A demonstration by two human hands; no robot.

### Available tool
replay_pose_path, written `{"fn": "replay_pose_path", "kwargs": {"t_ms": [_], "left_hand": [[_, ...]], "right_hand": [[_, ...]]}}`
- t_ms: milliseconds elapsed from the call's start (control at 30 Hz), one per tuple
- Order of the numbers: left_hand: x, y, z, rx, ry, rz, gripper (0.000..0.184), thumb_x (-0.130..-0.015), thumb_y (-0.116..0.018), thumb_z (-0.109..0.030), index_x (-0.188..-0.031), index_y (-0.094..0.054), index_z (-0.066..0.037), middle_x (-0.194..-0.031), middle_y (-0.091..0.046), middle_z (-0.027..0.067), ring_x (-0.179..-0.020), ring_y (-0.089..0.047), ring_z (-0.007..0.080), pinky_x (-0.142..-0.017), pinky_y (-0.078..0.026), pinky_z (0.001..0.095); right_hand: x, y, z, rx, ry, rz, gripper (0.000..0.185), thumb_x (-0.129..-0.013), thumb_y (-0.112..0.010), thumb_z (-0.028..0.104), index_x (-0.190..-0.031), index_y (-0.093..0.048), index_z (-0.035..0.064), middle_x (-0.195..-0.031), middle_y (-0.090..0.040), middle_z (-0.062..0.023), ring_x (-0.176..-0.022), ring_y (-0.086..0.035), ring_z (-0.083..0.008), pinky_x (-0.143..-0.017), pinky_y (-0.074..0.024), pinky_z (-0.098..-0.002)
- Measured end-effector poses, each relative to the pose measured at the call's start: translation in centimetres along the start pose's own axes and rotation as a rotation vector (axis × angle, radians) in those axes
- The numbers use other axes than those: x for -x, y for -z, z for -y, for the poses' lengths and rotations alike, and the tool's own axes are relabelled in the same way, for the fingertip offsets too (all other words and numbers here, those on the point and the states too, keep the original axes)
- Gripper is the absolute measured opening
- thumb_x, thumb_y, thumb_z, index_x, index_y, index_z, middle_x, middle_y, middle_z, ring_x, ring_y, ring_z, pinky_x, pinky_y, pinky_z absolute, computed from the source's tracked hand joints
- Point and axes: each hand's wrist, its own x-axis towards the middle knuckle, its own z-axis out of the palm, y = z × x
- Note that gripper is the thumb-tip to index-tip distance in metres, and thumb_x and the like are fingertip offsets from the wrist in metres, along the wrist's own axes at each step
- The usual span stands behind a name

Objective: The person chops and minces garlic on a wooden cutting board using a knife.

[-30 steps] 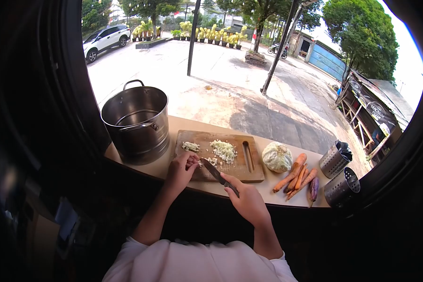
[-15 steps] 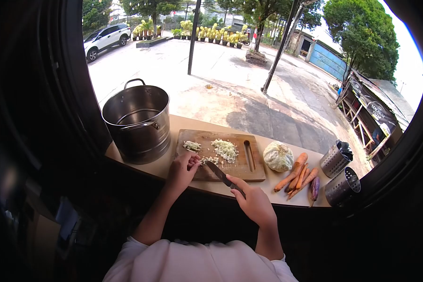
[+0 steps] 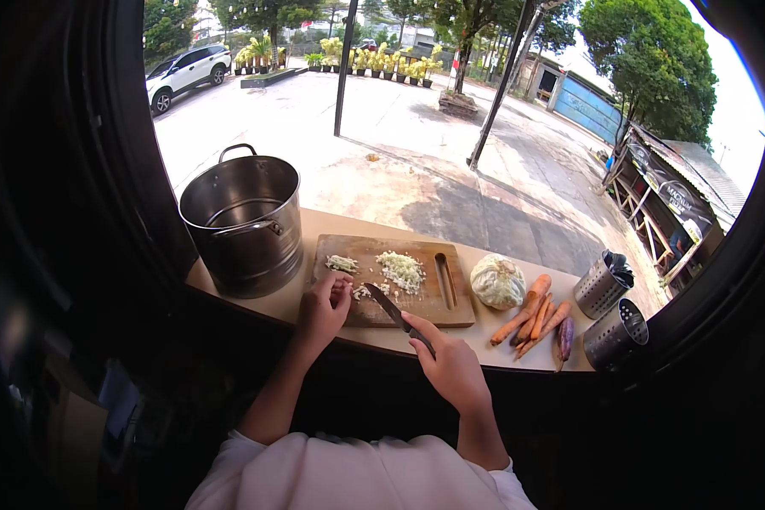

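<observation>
My right hand (image 3: 450,365) is closed round the handle of a dark knife (image 3: 388,306), its blade slanting up-left over the wooden cutting board (image 3: 365,316). At the board's left part my left hand (image 3: 323,306) has its fingers drawn together; what they pinch is too small to make out. Small chopped pale pieces (image 3: 362,292) lie between that hand and the blade. A larger heap of chopped bits (image 3: 401,270) sits mid-board, and a small pile of pale green-white strips (image 3: 342,263) lies just beyond my left fingertips.
A large steel pot (image 3: 245,246) stands left of the board. To the right are a pale cabbage (image 3: 497,282), several carrots (image 3: 535,313), a purple vegetable (image 3: 565,339) and two perforated metal holders (image 3: 602,289). The counter's edge (image 3: 382,348) runs in front of me.
The knife tip has shifted slightly up and left over the board, with my right hand following. My left hand stays near the same spot. The whole view has shifted a little.
</observation>
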Motion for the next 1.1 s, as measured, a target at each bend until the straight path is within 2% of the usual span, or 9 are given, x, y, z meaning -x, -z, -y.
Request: {"fn": "replay_pose_path", "kwargs": {"t_ms": [67, 167, 267, 367, 467, 567, 1100], "left_hand": [[0.0, 0.0, 0.0, -0.028, -0.014, -0.013, 0.016, -0.093, -0.063, 0.003, -0.109, -0.065, -0.002, -0.093, -0.070, 0.0107, -0.081, -0.071, 0.0167, -0.072, -0.057, 0.0283], [0.0, -0.2, 0.1, -0.090, -0.163, -0.042, 0.022, -0.089, -0.066, 0.004, -0.110, -0.066, -0.004, -0.096, -0.066, 0.0107, -0.080, -0.067, 0.0185, -0.073, -0.055, 0.0293], [-0.1, 0.2, -0.7, -0.209, -0.198, 0.016, 0.030, -0.083, -0.067, 0.006, -0.111, -0.064, -0.003, -0.101, -0.061, 0.0123, -0.085, -0.066, 0.0245, -0.076, -0.057, 0.0353], [0.0, 0.2, -0.7, -0.192, -0.128, 0.045, 0.035, -0.082, -0.068, 0.007, -0.115, -0.064, -0.004, -0.096, -0.062, 0.0117, -0.087, -0.065, 0.0263, -0.077, -0.056, 0.0374], [0.0, 0.3, -0.7, -0.165, -0.052, 0.082, 0.038, -0.082, -0.068, 0.007, -0.118, -0.063, -0.005, -0.091, -0.063, 0.0105, -0.087, -0.065, 0.0257, -0.077, -0.056, 0.0372], [0.0, 0.2, -0.4, -0.183, -0.101, 0.073, 0.040, -0.082, -0.068, 0.006, -0.120, -0.063, -0.006, -0.088, -0.065, 0.0097, -0.086, -0.065, 0.0253, -0.077, -0.056, 0.0374], [0.0, 0.0, -0.7, -0.170, -0.080, 0.057, 0.039, -0.083, -0.069, 0.004, -0.118, -0.064, -0.009, -0.087, -0.064, 0.0079, -0.084, -0.064, 0.0233, -0.076, -0.057, 0.0358]], "right_hand": [[-0.2, 0.0, -0.2, -0.004, 0.027, 0.002, 0.042, -0.100, -0.063, 0.022, -0.141, -0.059, 0.0284, -0.088, -0.070, -0.0213, -0.082, -0.068, -0.0412, -0.069, -0.0521, -0.0455], [-0.5, -0.3, -0.4, 0.010, 0.071, 0.016, 0.041, -0.099, -0.063, 0.022, -0.140, -0.060, 0.0283, -0.089, -0.070, -0.0207, -0.082, -0.068, -0.0406, -0.069, -0.0523, -0.0453], [-0.8, -0.3, 0.0, 0.035, 0.045, 0.053, 0.042, -0.100, -0.062, 0.022, -0.141, -0.060, 0.0280, -0.091, -0.071, -0.0203, -0.082, -0.068, -0.0407, -0.070, -0.0526, -0.0461], [-1.0, -0.8, -0.4, 0.020, 0.097, 0.045, 0.041, -0.100, -0.061, 0.023, -0.141, -0.059, 0.0272, -0.092, -0.071, -0.0205, -0.083, -0.068, -0.0411, -0.071, -0.0526, -0.0471], [-1.1, -0.6, -0.1, 0.023, 0.059, 0.065, 0.040, -0.101, -0.060, 0.022, -0.140, -0.059, 0.0266, -0.093, -0.071, -0.0209, -0.086, -0.068, -0.0416, -0.072, -0.0527, -0.0480], [-1.1, -0.7, 0.1, 0.042, 0.024, 0.088, 0.039, -0.101, -0.060, 0.022, -0.139, -0.060, 0.0261, -0.093, -0.071, -0.0213, -0.087, -0.068, -0.0418, -0.072, -0.0526, -0.0484], [-1.2, 0.1, -0.3, -0.014, 0.028, 0.065, 0.041, -0.100, -0.061, 0.021, -0.140, -0.060, 0.0255, -0.091, -0.070, -0.0218, -0.084, -0.068, -0.0420, -0.072, -0.0518, -0.0471]]}}
